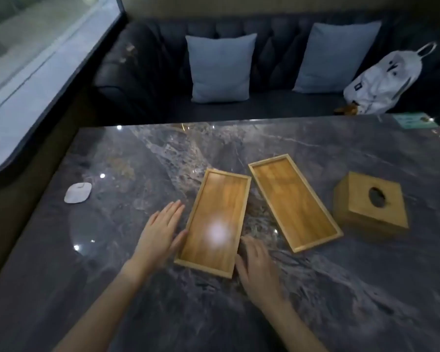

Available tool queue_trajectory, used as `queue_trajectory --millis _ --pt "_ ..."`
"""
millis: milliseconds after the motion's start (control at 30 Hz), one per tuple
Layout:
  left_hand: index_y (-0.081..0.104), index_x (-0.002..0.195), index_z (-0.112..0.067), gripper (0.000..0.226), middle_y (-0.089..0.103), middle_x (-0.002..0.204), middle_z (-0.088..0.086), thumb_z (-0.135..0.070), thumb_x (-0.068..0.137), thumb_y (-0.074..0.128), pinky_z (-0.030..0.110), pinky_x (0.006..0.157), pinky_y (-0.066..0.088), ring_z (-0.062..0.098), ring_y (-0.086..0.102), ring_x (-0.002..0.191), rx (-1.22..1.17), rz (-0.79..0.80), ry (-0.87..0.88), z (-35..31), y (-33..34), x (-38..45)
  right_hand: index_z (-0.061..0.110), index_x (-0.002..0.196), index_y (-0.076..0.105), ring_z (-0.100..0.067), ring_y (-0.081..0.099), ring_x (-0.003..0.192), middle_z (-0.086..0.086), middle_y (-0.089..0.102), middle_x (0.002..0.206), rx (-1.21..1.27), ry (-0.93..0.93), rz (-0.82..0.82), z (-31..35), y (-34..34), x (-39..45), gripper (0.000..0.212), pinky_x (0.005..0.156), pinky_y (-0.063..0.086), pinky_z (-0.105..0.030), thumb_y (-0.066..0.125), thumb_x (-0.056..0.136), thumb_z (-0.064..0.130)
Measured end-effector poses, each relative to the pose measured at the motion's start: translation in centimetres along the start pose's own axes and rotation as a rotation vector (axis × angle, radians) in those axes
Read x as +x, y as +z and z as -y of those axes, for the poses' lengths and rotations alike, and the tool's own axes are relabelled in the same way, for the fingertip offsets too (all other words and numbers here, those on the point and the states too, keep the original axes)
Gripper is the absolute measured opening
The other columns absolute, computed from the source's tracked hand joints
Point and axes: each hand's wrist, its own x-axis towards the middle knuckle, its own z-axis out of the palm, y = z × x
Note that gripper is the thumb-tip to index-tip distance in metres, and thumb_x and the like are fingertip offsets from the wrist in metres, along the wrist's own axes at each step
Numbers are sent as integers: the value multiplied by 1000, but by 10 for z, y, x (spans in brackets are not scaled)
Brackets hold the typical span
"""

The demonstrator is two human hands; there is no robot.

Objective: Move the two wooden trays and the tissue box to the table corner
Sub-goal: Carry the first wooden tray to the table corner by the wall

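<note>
Two shallow wooden trays lie on the dark marble table [315, 288]. The nearer tray [215, 219] sits between my hands, with a bright light reflection on its floor. My left hand [160, 231] rests flat against its left long side, fingers apart. My right hand [255, 265] lies against its right near corner, fingers spread on the table. The second tray [294, 200] lies angled to the right, touched by neither hand. A wooden tissue box [371, 201] with a round hole on top stands further right.
A small white pad [77, 193] lies near the table's left edge. A dark sofa [163, 80] with two pale cushions runs behind the table, and a white bag [389, 80] sits at its right. A green card [414, 120] lies at the far right corner.
</note>
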Motion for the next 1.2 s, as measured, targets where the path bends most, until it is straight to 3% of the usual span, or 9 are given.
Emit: queue_trajectory --millis 100,167,367,467,767,867,1000,1100,1200 --pt "41 134 -9 72 47 142 8 -55 90 9 32 106 16 21 41 131 54 68 -8 4 21 -11 10 145 13 -20 10 145 -6 15 157 -49 129 172 -4 21 -9 100 117 6 -32 -7 72 74" --pt "41 135 -8 74 45 143 8 -56 90 7 34 107 13 20 38 133 65 94 -25 3 34 -18 10 146 -3 -18 -7 145 -5 -4 158 -107 181 220 -5 32 -12 112 113 -11 -27 -27 57 75" --pt "18 145 -13 98 12 156 -1 -72 72 -14 31 114 -5 7 -4 138 -68 158 -63 2 53 -24 11 145 -4 -18 -11 144 -5 -6 158 -159 195 275 -2 37 -13 109 108 -22 -26 -31 58 71" --pt "16 145 -15 73 9 157 -1 -59 86 15 38 116 -1 4 -8 138 -283 191 -149 -3 53 -24 10 145 -3 -15 -11 143 -5 -5 158 -134 204 289 1 39 -13 102 108 -23 -26 -24 65 70" --pt "29 141 -12 45 18 154 0 -21 97 34 42 115 -7 15 -1 144 -762 196 -358 -23 38 -17 12 146 7 -18 -6 145 -2 0 159 246 402 352 6 24 6 64 116 -6 -32 36 95 38" --pt "41 135 -11 40 37 146 6 -12 95 40 33 113 20 17 29 135 -940 137 -424 -29 28 -14 24 141 29 -21 17 142 -2 27 152 541 470 333 8 11 15 52 115 17 -34 45 92 26" --pt "52 126 -5 34 55 120 1 -8 92 47 6 74 44 8 54 97 -1225 104 -567 -41 2 -10 25 134 43 -9 52 110 8 56 124 803 543 373 13 -23 22 49 89 41 -22 49 88 9" --pt "55 122 -10 34 64 106 2 -5 89 51 16 71 51 9 60 85 -1437 161 -589 -43 -12 -12 17 129 47 2 55 89 12 58 101 847 523 410 17 -44 29 44 70 45 -15 48 88 2" --pt "59 113 -13 34 70 95 4 4 84 53 21 60 57 13 68 75 -1596 218 -587 -37 -26 -10 11 128 48 -11 58 98 6 59 103 885 536 412 21 -58 39 42 85 49 -25 52 87 1"
